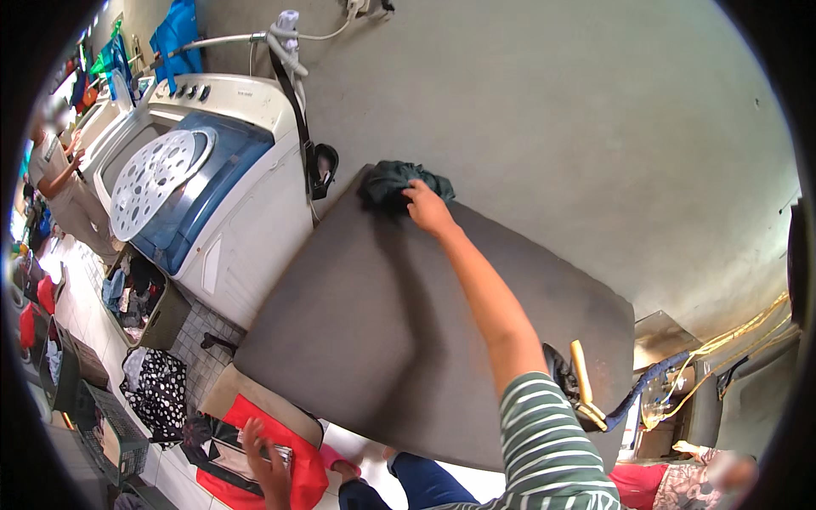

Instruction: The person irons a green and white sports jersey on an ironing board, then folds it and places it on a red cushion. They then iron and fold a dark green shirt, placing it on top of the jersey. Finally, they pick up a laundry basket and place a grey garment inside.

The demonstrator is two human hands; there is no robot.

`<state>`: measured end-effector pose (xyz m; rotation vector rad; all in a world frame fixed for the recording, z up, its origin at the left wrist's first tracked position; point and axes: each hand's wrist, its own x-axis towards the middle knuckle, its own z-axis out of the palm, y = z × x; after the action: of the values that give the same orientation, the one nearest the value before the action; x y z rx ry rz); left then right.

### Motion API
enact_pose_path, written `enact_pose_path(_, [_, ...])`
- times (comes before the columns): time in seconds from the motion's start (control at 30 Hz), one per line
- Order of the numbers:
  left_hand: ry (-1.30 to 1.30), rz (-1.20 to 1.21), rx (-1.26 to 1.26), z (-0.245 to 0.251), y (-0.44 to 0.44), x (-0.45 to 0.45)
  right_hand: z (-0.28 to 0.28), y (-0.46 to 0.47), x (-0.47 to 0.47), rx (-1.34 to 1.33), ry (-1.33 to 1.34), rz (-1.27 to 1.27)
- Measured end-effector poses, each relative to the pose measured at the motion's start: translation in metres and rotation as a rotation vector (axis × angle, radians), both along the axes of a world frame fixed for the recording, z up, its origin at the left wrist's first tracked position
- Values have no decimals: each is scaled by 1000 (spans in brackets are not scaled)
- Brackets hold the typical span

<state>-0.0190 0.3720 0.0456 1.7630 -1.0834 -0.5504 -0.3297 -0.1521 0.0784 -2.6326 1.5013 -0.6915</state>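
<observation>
My right hand (430, 209), in a striped sleeve, reaches to the far corner of a grey padded ironing table (344, 306). Its fingers are at a crumpled dark green cloth (411, 180) there; whether they grip it I cannot tell. Low on the left, my left hand (266, 464) is raised with fingers apart and nothing in it. It appears in front of a red bag (306, 468) and a black item with a clear panel (220, 456). An iron with a pale handle (580, 371) rests at the table's right end, its blue-wrapped cord (644, 386) trailing right.
A twin-tub washing machine (255, 210) stands left of the table, a perforated white lid (156, 182) on top. Laundry baskets (162, 312) and a polka-dot bag (156, 395) sit on the floor. One person (67, 185) stands far left, another (682, 481) lower right. A wall (542, 127) bounds the back.
</observation>
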Motion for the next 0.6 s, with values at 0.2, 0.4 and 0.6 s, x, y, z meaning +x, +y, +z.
enact_pose_path(0.2, [17,-461,-382,135,-147,-132,219,105,-40,184,-675,180])
enact_pose_path(0.4, [-386,-430,-445,219,-247,-236,331,212,-93,74,-503,153])
enact_pose_path(0.6, [-466,-1069,-264,252,-257,-223,352,257,-193,-37,-185,-311])
